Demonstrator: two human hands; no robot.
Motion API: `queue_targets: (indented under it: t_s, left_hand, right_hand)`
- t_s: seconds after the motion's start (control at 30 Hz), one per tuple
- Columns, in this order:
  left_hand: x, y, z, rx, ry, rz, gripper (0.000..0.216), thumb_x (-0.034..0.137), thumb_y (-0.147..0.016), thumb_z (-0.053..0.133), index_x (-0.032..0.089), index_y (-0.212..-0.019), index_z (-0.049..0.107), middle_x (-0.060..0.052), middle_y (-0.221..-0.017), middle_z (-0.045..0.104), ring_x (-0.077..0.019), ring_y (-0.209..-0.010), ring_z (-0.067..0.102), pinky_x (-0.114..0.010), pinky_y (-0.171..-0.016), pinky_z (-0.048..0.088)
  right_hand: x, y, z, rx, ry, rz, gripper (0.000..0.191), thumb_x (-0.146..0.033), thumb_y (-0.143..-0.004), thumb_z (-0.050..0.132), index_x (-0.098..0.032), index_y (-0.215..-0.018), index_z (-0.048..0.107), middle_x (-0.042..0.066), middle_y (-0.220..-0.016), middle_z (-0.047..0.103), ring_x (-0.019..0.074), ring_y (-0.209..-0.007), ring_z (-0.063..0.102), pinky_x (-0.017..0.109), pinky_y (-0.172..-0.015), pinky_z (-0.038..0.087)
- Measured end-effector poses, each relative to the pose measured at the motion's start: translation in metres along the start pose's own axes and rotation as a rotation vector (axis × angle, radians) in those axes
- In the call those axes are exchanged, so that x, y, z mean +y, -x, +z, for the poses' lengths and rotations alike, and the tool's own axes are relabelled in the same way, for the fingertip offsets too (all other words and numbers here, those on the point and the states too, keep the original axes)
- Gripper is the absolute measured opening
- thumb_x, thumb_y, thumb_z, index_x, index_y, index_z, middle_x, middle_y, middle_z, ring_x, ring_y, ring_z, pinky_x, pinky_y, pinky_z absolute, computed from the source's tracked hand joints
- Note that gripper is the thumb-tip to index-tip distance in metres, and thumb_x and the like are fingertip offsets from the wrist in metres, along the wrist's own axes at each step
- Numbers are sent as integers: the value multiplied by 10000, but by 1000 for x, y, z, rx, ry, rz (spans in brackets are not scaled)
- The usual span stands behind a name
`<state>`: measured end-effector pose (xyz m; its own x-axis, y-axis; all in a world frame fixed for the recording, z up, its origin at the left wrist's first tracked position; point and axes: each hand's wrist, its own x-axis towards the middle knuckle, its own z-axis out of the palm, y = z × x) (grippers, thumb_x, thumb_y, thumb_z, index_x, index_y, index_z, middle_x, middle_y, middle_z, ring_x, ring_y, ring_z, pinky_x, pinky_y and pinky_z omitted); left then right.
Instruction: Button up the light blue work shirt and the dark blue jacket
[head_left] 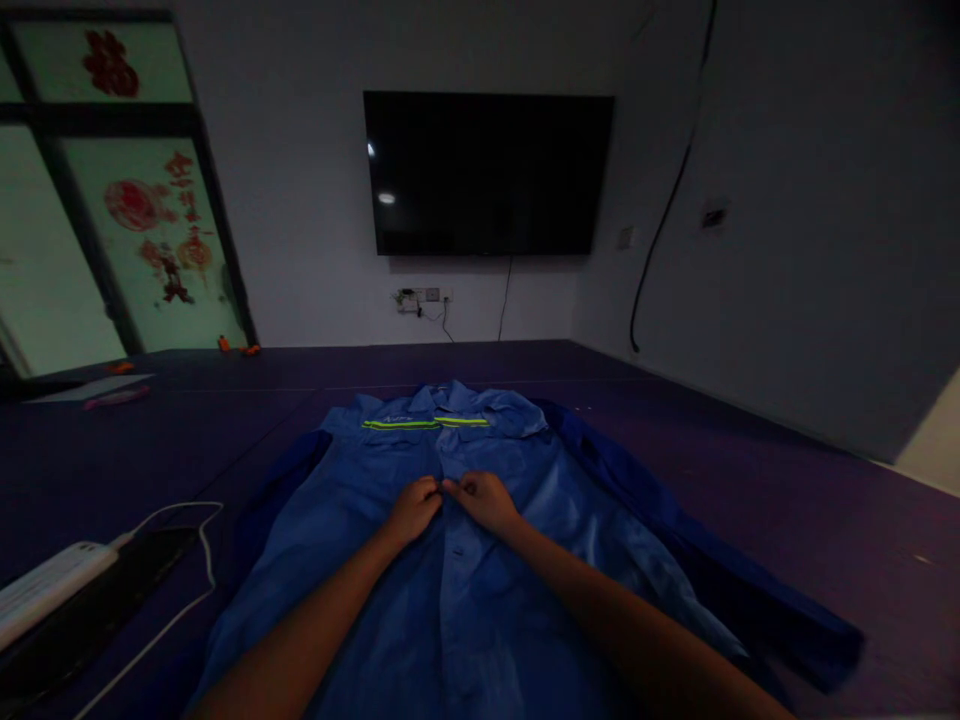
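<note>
A purple floor (712,440) meets a pale wall (300,200) along its far edge. Short of that edge, a blue shirt (360,570) lies spread, collar (450,397) toward the wall. The left hand (416,508) and right hand (484,500), close together, have fingertips pinched on its front placket (455,600); any button between them is too small to tell.

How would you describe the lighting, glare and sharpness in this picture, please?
Head view: dim overall, with the glass door much brighter; head view: two small glare spots on the television; head view: chest lettering on the blue shirt too soft to read clearly.
</note>
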<state>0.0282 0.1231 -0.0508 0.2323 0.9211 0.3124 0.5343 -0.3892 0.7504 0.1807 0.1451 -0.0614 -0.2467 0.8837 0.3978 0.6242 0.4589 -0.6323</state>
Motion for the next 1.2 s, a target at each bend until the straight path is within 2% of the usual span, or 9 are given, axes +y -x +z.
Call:
queue_targets:
  t_s: [0.2, 0.43, 0.57, 0.73, 0.93, 1.2]
  left_hand:
    - [5, -3, 4, 28, -132, 0, 126, 55, -628, 438, 148, -576, 506, 7, -615, 504, -117, -623, 478, -216, -583, 332]
    - [8, -6, 9, 44, -155, -75, 76, 76, -645, 517, 146, -647, 548, 6, -622, 537, -121, -624, 493, -213, -582, 346]
    - [9, -3, 11, 76, -170, -79, 50, 98, -648, 560, 145, -659, 573, -17, -681, 563, -132, -666, 521, -224, -619, 369]
    - [9, 1, 8, 44, -100, -63, 16, 149, -649, 580, 152, -664, 577, -10, -687, 581, -132, -668, 535, -225, -629, 385]
    - [7, -1, 7, 84, 60, -94, 61, 206, -669, 559, 151, -644, 557, 8, -604, 571, -120, -594, 522, -217, -579, 387]
    - [3, -6, 4, 134, 209, -174, 73, 218, -638, 567, 147, -650, 583, -11, -642, 618, -129, -637, 563, -223, -616, 426]
  right_hand:
    - [-14, 8, -2, 17, 190, 59, 400, -565, -679, 563, -191, -538, 589, 38, -544, 599, 136, -515, 537, 226, -454, 261]
    - [-6, -1, -2, 25, 146, 26, 362, -453, -723, 540, -183, -482, 530, 20, -460, 536, 111, -437, 479, 221, -430, 232]
    - [4, -6, -3, -41, 7, 23, 240, -293, -681, 567, -173, -479, 513, -29, -430, 486, 85, -418, 442, 196, -415, 231]
    - [10, -9, -2, -109, -227, 118, 109, -178, -661, 516, -158, -561, 553, -48, -476, 507, 76, -450, 458, 170, -421, 273]
    - [2, -8, -5, -117, -457, 184, 100, -190, -667, 513, -160, -574, 538, -59, -447, 481, 63, -387, 414, 167, -388, 278]
    - [-2, -8, -6, -97, -551, 180, 128, -236, -690, 541, -156, -590, 550, -54, -464, 510, 58, -368, 431, 162, -376, 293]
